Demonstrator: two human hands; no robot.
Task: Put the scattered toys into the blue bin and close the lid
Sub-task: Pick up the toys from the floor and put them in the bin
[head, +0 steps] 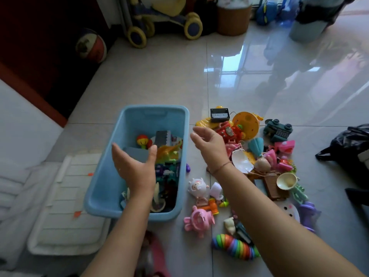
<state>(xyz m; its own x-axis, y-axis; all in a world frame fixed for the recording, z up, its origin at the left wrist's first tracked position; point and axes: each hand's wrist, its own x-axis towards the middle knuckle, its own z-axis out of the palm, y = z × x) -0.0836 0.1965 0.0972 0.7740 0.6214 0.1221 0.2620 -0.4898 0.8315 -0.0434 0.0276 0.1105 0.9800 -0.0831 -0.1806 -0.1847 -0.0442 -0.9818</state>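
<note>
The blue bin stands open on the tiled floor and holds several toys, among them a grey block and a yellow dinosaur. My left hand hovers over the bin, palm up, fingers relaxed, holding nothing. My right hand hangs just right of the bin's rim, fingers loosely spread and empty. The white lid lies flat on the floor left of the bin. Scattered toys lie to the right: a pink pig, a rainbow slug, a red toy, a green frog car.
A black bag sits at the right edge. A stroller, a ball and a brown basket stand along the far wall. White cushions lie at the left. Bare glossy tiles stretch beyond the toy pile.
</note>
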